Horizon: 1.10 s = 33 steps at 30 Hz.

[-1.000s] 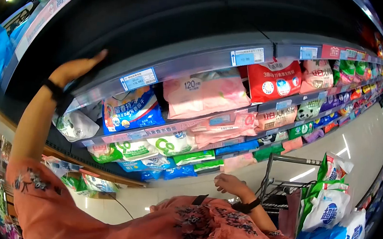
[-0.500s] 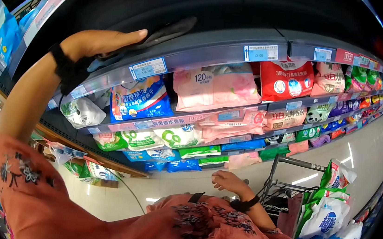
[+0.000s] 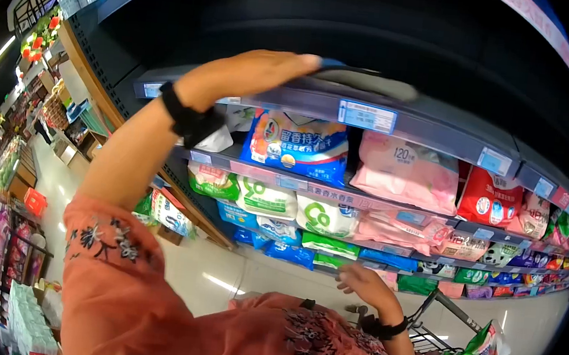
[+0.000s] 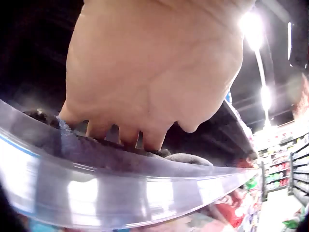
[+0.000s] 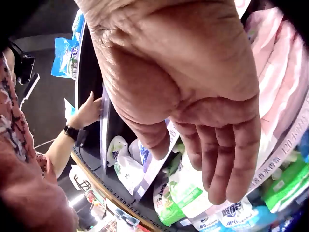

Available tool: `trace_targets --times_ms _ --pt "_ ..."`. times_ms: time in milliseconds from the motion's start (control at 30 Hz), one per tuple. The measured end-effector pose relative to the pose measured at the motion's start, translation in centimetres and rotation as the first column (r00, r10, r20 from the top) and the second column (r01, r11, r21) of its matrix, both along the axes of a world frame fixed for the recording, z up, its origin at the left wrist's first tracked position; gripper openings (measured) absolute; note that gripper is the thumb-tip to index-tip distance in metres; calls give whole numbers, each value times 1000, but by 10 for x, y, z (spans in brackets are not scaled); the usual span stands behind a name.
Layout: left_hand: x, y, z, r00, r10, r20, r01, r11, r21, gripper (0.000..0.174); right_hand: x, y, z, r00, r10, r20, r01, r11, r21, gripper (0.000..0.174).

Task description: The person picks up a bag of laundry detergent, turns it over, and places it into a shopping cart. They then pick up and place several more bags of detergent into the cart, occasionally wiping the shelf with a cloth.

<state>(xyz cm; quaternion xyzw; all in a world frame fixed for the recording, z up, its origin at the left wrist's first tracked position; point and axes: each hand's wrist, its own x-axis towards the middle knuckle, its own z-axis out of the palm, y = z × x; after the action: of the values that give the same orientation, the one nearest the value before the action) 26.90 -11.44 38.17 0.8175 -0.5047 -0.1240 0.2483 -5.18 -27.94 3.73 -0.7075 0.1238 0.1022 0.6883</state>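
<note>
Left hand (image 3: 239, 79): fingers spread, not curled, pressing dark cloth (image 3: 370, 84) against shelf (image 3: 441, 137); fingertips hidden. Versus 1.0 s ago: hand further along shelf, now above blue bag (image 3: 295, 144); cloth now visible beyond fingers. Implies contact reaching new stretch. Right hand (image 3: 370, 287): open, empty, fingers relaxed. Cart (image 3: 458, 310) beside it.

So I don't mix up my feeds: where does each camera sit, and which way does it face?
Head: on the head, facing forward and down at shelves; shows left hand, right hand, sleeves.
Left wrist: on that wrist, facing along the left hand to the cloth and shelf edge.
Right wrist: on that wrist, facing past the right palm to bags; left arm shows.
Shared: head and left wrist see the cloth.
</note>
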Motion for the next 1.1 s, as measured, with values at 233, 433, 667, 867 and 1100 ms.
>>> trace_targets --times_ms 233,433,667,867,1100 --pt "176 158 -1 900 418 125 -431 895 112 95 -1 44 -27 978 -128 -163 134 990 30 44" --pt "242 157 46 809 571 140 -557 668 493 98 18 79 -35 971 -163 -175 178 981 74 44" --pt "281 116 63 797 597 93 -542 639 546 92 20 114 -35 941 -281 -190 311 939 148 43" --pt "323 102 59 808 559 186 -581 704 409 86 33 121 -23 902 -355 -247 404 895 190 43" --pt "408 61 40 849 194 492 -356 898 260 86 38 121 -13 894 -389 -224 435 872 222 45"
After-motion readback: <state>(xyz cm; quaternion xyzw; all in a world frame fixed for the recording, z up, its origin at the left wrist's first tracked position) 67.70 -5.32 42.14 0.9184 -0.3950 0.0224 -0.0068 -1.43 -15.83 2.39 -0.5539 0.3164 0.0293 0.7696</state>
